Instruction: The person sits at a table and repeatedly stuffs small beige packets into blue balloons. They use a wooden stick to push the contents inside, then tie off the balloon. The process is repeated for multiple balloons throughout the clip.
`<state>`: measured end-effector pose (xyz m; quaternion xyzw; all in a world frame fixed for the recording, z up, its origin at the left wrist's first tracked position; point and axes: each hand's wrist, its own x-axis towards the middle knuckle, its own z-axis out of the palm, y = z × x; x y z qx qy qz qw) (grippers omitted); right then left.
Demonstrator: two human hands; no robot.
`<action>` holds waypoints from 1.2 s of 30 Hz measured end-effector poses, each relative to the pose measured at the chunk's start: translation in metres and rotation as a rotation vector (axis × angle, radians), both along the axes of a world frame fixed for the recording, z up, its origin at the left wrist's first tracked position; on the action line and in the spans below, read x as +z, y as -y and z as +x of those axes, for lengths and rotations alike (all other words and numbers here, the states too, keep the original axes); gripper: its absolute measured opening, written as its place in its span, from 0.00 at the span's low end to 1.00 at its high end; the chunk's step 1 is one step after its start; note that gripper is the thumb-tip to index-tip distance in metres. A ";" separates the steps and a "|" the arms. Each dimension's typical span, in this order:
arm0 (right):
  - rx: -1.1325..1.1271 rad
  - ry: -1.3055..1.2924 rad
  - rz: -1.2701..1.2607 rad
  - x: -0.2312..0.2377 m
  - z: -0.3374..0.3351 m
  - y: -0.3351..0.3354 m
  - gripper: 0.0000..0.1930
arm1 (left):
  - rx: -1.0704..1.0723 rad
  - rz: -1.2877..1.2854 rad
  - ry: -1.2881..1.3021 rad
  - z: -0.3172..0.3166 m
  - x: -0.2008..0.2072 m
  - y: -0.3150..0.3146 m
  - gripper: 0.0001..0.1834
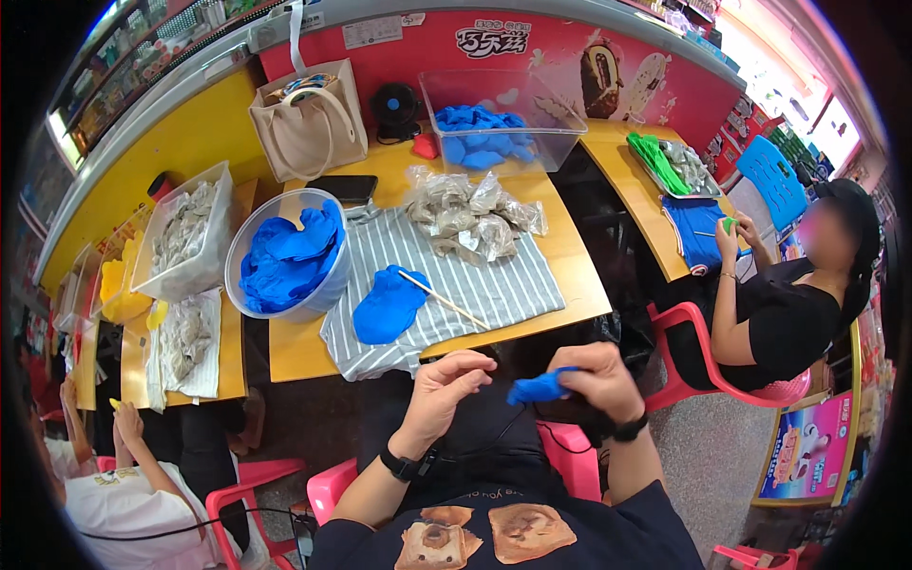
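Note:
In front of my lap, my right hand (604,378) grips a small crumpled blue piece (541,388) of soft, thin material; its exact kind I cannot make out. My left hand (446,389) is beside it, fingers bent, thumb apart, holding nothing visible. Beyond my hands a grey-and-white striped cloth (518,290) covers part of the wooden table (299,353). On the cloth lie a flat blue piece (385,309), a thin wooden stick (445,299) resting across its edge, and a heap of clear plastic packets (470,217) with greyish contents.
A round tub (290,252) of blue pieces stands left on the cloth's edge. Behind are a phone (344,189), a beige bag (309,123), a small fan (395,109) and a clear bin (551,142). Seated people work at both sides; the right one (807,304) holds something green.

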<state>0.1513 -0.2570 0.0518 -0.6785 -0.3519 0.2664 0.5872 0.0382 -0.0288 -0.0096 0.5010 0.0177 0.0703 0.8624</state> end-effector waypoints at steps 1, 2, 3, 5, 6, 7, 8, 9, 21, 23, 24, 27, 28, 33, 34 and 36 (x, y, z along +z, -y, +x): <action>-0.108 -0.119 0.132 -0.015 0.013 0.008 0.06 | -0.013 0.002 0.001 0.002 -0.003 -0.002 0.09; -0.212 -0.239 0.270 -0.041 0.025 0.014 0.07 | -0.020 0.008 -0.002 0.003 -0.006 -0.002 0.09; -0.459 0.195 -0.106 -0.065 0.036 0.017 0.07 | -0.020 0.011 -0.009 0.004 -0.007 -0.001 0.08; -0.530 0.318 -0.238 -0.063 0.046 0.019 0.07 | -0.014 0.069 -0.038 -0.004 -0.013 -0.004 0.08; -0.513 0.095 -0.095 -0.051 0.034 0.013 0.06 | -0.004 0.098 -0.049 -0.004 -0.015 -0.007 0.07; -0.448 0.057 0.048 -0.049 0.027 0.017 0.06 | -0.006 0.122 -0.089 -0.006 -0.017 -0.005 0.07; -0.384 0.019 0.191 -0.049 0.023 0.021 0.06 | -0.019 0.105 -0.122 -0.002 -0.016 -0.005 0.07; -0.498 0.165 0.026 -0.050 0.029 0.015 0.07 | -0.020 0.085 -0.125 0.001 -0.017 -0.002 0.07; -0.413 0.341 0.024 -0.040 0.019 -0.001 0.03 | -0.030 0.169 -0.141 0.013 -0.016 0.024 0.30; -0.330 0.369 -0.020 -0.021 0.007 -0.005 0.03 | -0.028 0.115 -0.099 0.021 -0.002 0.039 0.28; -0.285 0.391 -0.036 -0.016 0.005 -0.009 0.03 | 0.005 0.069 -0.061 0.023 0.002 0.044 0.25; -0.230 0.154 -0.015 -0.014 0.004 -0.006 0.02 | -0.154 0.047 -0.114 0.025 0.003 0.034 0.16; -0.228 0.044 -0.012 -0.018 0.007 -0.005 0.02 | -0.129 0.055 -0.106 0.025 0.005 0.034 0.14; -0.015 -0.066 0.101 -0.027 0.001 0.002 0.19 | -0.068 0.041 -0.070 0.019 0.004 0.034 0.10; -0.028 -0.103 -0.050 -0.015 -0.004 -0.001 0.15 | -0.070 0.028 -0.059 0.020 0.003 0.034 0.10; 0.011 -0.275 -0.035 -0.024 0.001 0.004 0.10 | -0.163 0.062 0.058 0.019 0.008 0.032 0.11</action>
